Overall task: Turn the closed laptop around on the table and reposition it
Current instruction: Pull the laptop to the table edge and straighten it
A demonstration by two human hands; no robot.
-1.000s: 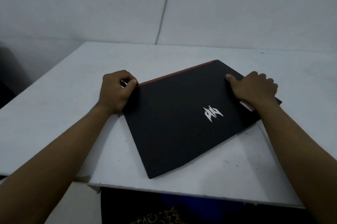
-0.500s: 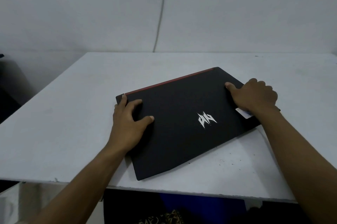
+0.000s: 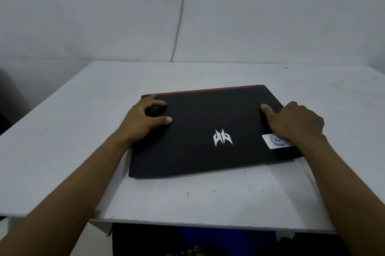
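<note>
A closed black laptop (image 3: 200,158) lies flat on the white table (image 3: 62,130), nearly square to me, its right side a little farther away. A red strip (image 3: 206,90) runs along its far edge and a silver logo (image 3: 222,137) marks the lid. My left hand (image 3: 143,122) presses on the lid at the far left corner, fingers bent and thumb spread. My right hand (image 3: 295,122) grips the right edge, thumb on the lid and fingers hidden over the side. It partly covers a white sticker (image 3: 273,141).
The table's front edge (image 3: 208,224) is close below the laptop, with a dark space (image 3: 187,241) under it. The left edge slants away at the left. A grey wall with a thin cable (image 3: 179,26) stands behind the table.
The laptop has turned clockwise from strongly skewed to almost square and has slid farther from the front edge. My left hand went from gripping the far left corner to pressing on the lid.
</note>
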